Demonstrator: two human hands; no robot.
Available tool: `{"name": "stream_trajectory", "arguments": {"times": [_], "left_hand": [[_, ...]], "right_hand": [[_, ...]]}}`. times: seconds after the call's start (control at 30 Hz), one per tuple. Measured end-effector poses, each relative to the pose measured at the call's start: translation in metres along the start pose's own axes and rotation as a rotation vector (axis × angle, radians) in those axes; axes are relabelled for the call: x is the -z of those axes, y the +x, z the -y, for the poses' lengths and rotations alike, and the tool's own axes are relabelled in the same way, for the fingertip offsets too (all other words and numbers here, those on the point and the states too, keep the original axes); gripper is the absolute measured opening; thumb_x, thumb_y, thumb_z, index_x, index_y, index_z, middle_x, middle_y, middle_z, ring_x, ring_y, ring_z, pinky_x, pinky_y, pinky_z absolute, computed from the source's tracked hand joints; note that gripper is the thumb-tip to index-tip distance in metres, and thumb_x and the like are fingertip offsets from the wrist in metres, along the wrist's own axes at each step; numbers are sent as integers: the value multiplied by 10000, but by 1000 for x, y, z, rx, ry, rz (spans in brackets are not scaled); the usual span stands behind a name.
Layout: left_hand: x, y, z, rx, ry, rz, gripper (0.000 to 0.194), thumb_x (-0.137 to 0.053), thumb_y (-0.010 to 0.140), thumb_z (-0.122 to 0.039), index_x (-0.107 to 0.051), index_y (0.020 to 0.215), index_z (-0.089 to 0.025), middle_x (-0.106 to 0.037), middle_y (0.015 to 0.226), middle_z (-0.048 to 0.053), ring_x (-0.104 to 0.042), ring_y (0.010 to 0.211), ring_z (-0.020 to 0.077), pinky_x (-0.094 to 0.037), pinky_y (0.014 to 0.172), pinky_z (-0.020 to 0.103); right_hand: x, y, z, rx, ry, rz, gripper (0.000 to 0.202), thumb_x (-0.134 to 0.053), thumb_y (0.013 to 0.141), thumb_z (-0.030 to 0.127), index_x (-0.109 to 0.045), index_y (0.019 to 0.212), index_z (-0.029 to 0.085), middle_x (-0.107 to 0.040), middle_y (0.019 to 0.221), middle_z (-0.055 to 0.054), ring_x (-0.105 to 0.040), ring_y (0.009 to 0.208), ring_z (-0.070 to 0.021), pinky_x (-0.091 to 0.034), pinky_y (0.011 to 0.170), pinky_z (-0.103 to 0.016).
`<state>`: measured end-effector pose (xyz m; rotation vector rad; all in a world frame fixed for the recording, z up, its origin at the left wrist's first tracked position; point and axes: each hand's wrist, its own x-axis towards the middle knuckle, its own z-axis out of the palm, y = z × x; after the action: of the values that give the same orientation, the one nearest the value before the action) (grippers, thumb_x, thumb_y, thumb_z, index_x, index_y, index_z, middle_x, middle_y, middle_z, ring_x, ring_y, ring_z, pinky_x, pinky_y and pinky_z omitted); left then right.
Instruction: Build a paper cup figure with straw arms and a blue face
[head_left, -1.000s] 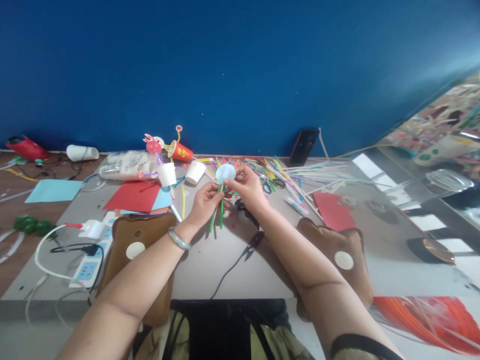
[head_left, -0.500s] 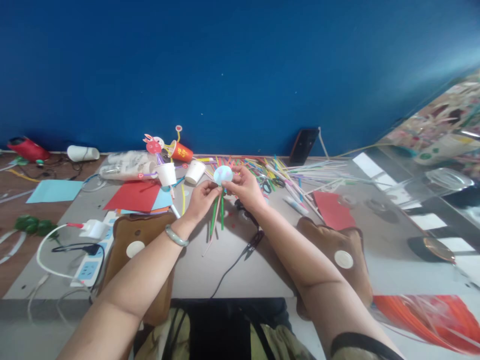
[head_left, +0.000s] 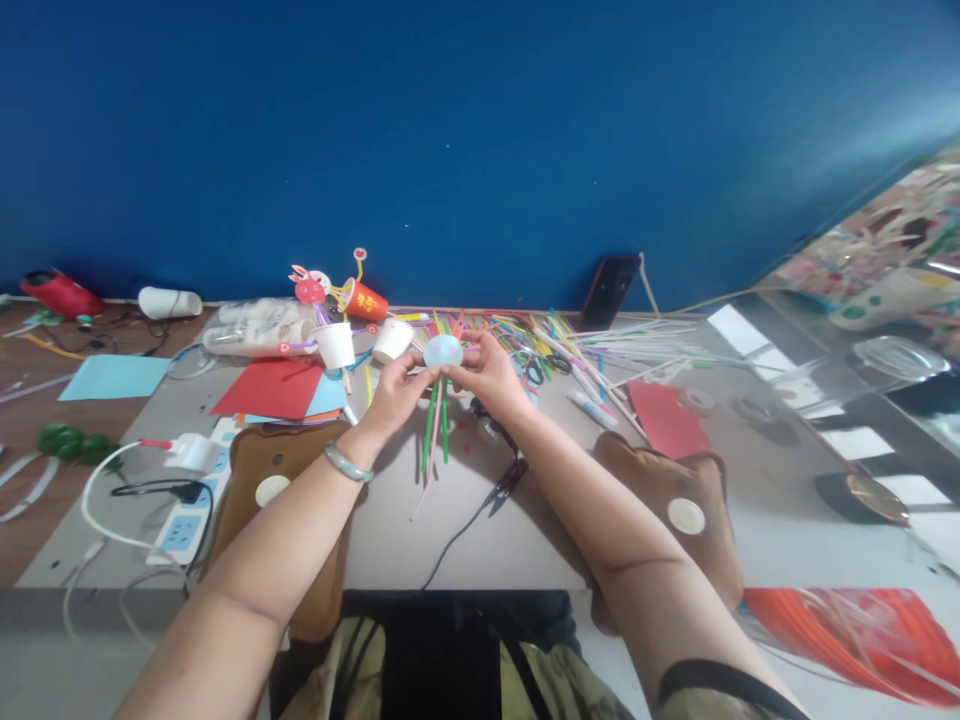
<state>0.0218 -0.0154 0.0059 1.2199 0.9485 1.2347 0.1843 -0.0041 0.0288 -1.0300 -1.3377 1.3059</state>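
Between both hands, above the table, is a pale blue paper disc (head_left: 443, 351) with pinkish spots. Green straws (head_left: 445, 430) and a thin pale pink straw (head_left: 427, 478) hang below it; how they join the disc is hidden by my fingers. My left hand (head_left: 400, 393), a bangle at its wrist, pinches the disc's lower left edge. On the other side, my right hand (head_left: 493, 377) grips the right edge, thumb underneath and fingers along the side. Just left of the hands a white paper cup (head_left: 392, 341) lies tilted.
Many coloured straws (head_left: 622, 340) lie along the wall, with scissors (head_left: 535, 372) among them. A decorated white cup (head_left: 335, 346), red paper (head_left: 266, 388) and a power strip (head_left: 180, 530) are at left. Brown cushions (head_left: 637, 480) lie under the forearms. A glue gun's cord (head_left: 465, 545) crosses the table.
My left hand has moved up slightly along the disc's left edge, and the disc has shifted a little left. My right hand stays on its right side. The view has shifted slightly.
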Motion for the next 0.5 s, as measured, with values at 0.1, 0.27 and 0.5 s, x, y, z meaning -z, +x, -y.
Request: {"name": "stream_trajectory", "arguments": {"times": [0.1, 0.27, 0.5], "left_hand": [[1, 1, 0, 11, -4, 11, 360, -760, 765, -460, -660, 925, -153, -686, 785, 12, -642, 693, 142, -528, 664, 265], [-1, 0, -2, 13, 10, -7, 371, -761, 751, -474, -665, 907, -151, -675, 773, 6, -633, 694, 141, -523, 656, 264], [-1, -1, -1, 68, 13, -18, 350, -764, 748, -439, -666, 938, -162, -690, 838, 21, -650, 742, 157, -533, 674, 272]], "right_hand": [[0, -1, 2, -9, -70, 3, 447, -795, 652, 396, -527, 949, 197, -609, 586, 78, -515, 471, -87, -395, 499, -227], [2, -1, 8, 9, -297, 71, 227, -675, 748, 375, -588, 690, 174, -531, 502, 52, -461, 484, -84, -326, 494, -228], [4, 0, 8, 10, -328, 53, 262, -668, 739, 426, -610, 698, 173, -512, 514, 52, -413, 473, -83, -310, 486, -237]]}}
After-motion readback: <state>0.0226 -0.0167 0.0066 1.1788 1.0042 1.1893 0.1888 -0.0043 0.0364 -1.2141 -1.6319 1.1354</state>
